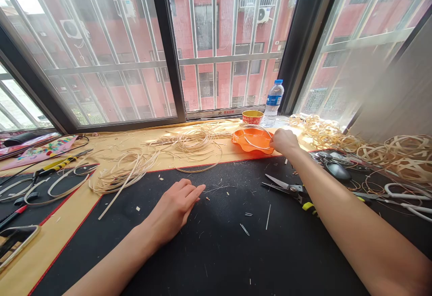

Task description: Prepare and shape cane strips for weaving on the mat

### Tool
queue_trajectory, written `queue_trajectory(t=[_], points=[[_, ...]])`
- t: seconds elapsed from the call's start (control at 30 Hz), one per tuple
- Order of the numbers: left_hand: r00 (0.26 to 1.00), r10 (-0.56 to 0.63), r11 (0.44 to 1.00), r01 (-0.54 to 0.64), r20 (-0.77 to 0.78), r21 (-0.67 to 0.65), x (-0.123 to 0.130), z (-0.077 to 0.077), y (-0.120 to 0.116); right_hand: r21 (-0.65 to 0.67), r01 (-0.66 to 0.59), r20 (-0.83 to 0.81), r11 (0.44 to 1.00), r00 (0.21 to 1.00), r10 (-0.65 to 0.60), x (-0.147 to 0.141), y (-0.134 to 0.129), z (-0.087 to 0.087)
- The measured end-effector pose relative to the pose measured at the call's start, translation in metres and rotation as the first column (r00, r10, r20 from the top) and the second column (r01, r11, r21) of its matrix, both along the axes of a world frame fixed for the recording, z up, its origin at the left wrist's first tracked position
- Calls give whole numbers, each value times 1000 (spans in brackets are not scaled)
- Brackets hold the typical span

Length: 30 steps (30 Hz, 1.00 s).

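Observation:
My left hand [179, 204] rests on the black mat [216, 251], its fingers curled together and the index finger pointing right. Thin pale strands [221, 189] lie just beyond its fingertips; whether any are pinched is hidden. My right hand [285, 141] reaches forward to the right rim of a wavy orange dish [246, 141], fingers closed downward. A thin pale loop [251, 143] curves inside the dish toward those fingers. What they grip is hidden behind the hand. Below the right hand lie dark-bladed scissors [283, 186], spread apart.
Coiled bamboo strips [197, 138] lie behind the mat, with another bundle [126, 170] at left. A red tin [252, 117] and water bottle [273, 102] stand by the window. Woven strip balls [410, 156], a computer mouse [337, 171] and white-handled scissors [405, 195] occupy the right. Yellow-handled pliers [57, 165] lie left.

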State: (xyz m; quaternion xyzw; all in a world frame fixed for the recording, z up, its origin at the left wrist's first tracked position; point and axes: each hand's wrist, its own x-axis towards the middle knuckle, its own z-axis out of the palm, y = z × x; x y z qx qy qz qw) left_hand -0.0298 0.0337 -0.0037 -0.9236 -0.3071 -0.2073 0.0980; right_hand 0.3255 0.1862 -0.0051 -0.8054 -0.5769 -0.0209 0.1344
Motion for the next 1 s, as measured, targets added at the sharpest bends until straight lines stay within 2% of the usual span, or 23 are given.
queue_trajectory(t=[0.1,0.27,1.0], points=[[1000,-4,1000,4,7,1,0,0,0,-82,129,-9,988,991,-130,-7,-3,4],[1000,-9,1000,9,-5,4,0,0,0,-100,207,-22,973,978,-210,-16,-7,9],[1000,-16,1000,16,-7,5,0,-1,0,-170,235,-59,957,967,-248,-22,-9,7]])
